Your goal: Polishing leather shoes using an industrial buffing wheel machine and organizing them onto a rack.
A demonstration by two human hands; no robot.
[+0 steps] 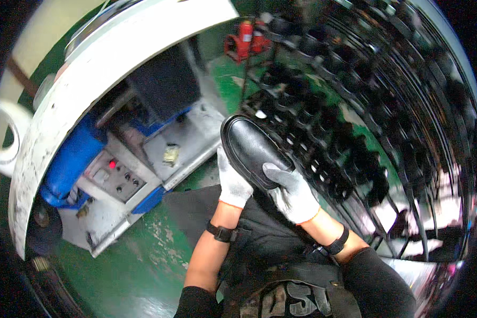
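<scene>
A black leather shoe (250,142) is held up in front of my body, its rounded toe pointing away and to the left. Along the shoe's left side, my left hand (233,183), in a white glove with an orange cuff, is closed around the sole edge. My right hand (292,196), gloved the same way, grips the heel end with its thumb over the upper near the opening. The fingers beneath the shoe are hidden.
At left stands a machine with a curved white edge (143,37), a blue cylinder (75,159) and a control panel with a red light (112,164). Racks of black shoes (312,116) fill the right. Red fire extinguishers (245,40) stand beyond on the green floor (143,265).
</scene>
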